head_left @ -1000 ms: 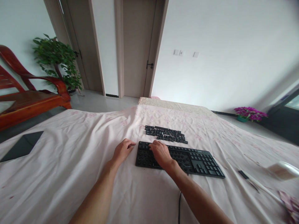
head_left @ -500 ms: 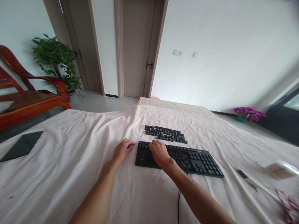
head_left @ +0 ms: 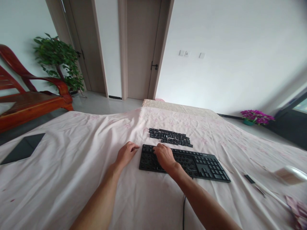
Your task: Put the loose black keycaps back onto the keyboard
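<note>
A black keyboard (head_left: 201, 163) lies on a pale pink sheet (head_left: 72, 166), with its left part stripped of keycaps. Loose black keycaps (head_left: 170, 138) lie in rows just beyond it. My right hand (head_left: 164, 157) rests on the keyboard's left half, fingers curled down onto it; I cannot see whether they pinch anything. My left hand (head_left: 126, 154) lies on the sheet by the keyboard's left end, fingers loosely curled and touching its edge. A black cable (head_left: 184, 210) runs from the keyboard toward me.
A dark flat pad (head_left: 22, 148) lies at the left on the sheet. At the right are a thin black-and-white tool (head_left: 257, 187) and a white object (head_left: 290, 175). Beyond the bed stand a red wooden chair (head_left: 28, 99), a green plant (head_left: 57, 62), doors and purple flowers (head_left: 256, 116).
Hands stay in nearly the same place; only the view shifts slightly.
</note>
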